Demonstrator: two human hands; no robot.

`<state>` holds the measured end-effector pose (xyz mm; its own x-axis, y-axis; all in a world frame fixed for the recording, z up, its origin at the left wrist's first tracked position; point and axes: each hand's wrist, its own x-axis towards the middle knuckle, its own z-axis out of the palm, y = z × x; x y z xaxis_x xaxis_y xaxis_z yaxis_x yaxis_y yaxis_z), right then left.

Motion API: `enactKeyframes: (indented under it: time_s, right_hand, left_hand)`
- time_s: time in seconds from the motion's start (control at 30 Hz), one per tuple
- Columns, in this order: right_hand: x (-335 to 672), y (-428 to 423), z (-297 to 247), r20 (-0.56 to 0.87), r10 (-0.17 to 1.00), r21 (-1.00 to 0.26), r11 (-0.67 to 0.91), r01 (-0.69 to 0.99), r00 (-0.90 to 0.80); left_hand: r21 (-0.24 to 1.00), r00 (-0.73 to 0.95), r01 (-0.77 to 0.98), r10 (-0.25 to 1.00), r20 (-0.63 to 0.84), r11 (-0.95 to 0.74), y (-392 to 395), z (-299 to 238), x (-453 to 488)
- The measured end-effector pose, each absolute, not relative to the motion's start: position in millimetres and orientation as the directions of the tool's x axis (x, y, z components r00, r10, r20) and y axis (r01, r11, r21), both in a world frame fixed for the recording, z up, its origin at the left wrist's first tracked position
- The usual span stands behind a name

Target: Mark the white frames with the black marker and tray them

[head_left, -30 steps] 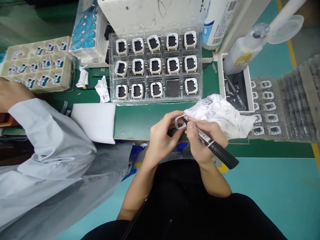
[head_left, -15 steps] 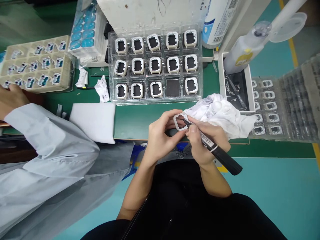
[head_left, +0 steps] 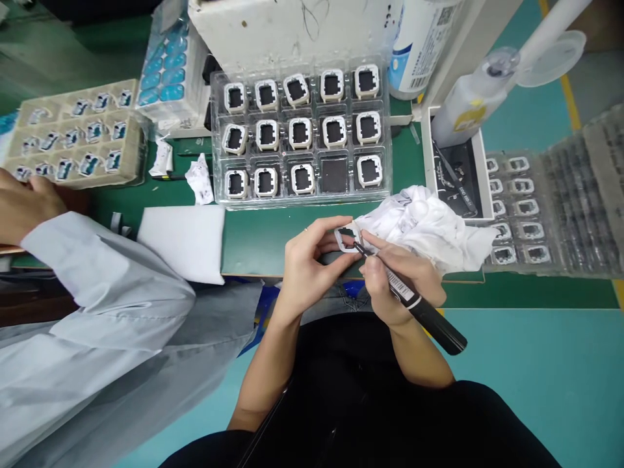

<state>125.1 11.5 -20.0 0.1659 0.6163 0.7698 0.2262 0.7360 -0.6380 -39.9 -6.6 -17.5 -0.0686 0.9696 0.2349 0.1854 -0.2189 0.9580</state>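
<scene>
While hands work, cloth [head_left: 429, 224] crowds tray [head_left: 302, 198] beside them

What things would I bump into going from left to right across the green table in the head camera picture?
Tan tray of small parts → white foam pad → left hand holding a white frame → right hand with a black marker → white cloth → clear trays.

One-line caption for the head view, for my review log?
Left hand holds a small white frame while right hand touches a black marker tip to it, below a clear tray.
</scene>
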Motion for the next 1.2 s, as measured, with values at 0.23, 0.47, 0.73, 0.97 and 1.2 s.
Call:
enactKeyframes:
  time_s: [0.23,0.47,0.73,0.97,1.2]
  right_hand:
    - [124,11,-20,0.800,0.582,-0.596,0.743,0.303,0.147]
    - [128,11,-33,0.762,0.583,-0.647,0.706,0.287,0.284]
    - [124,17,-35,0.796,0.490,-0.589,0.764,0.265,0.355]
    - [125,15,-32,0.804,0.496,-0.586,0.752,0.302,0.327]
    - [125,16,-30,0.808,0.500,-0.584,0.754,0.301,0.312]
  left_hand:
    - [0.947,-0.059,0.194,0.960,0.272,-0.256,-5,-21,-42]
    - [0.886,-0.077,0.335,0.928,0.364,-0.319,6,-10,-51]
    - [0.556,0.133,0.716,0.864,0.486,-0.423,103,12,-110]
    - [0.403,0.355,0.771,0.859,0.369,-0.492,152,26,-85]
    - [0.332,0.516,0.725,0.795,0.320,-0.604,186,24,-70]
